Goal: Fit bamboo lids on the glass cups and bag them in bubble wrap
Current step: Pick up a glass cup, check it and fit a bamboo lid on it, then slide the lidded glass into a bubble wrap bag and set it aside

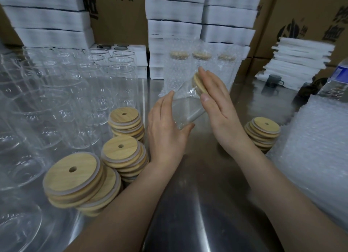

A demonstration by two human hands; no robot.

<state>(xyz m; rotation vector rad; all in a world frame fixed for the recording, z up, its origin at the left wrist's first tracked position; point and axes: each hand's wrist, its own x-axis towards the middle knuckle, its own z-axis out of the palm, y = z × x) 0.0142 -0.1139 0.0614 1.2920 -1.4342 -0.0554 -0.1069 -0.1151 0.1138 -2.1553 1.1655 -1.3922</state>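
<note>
Your left hand (165, 131) curls round the base of a tilted glass cup (188, 108), held above the table (197, 176). Your right hand (216, 105), fingers straight, presses flat on its bamboo lid (199, 83). Lid stacks (122, 152) sit on either side, bagged cups (178, 67) stand behind, and bubble wrap (316, 148) lies to the right.

Tan bamboo lids (124, 118), clear glass cups (120, 86), white foam boxes (174, 9).
</note>
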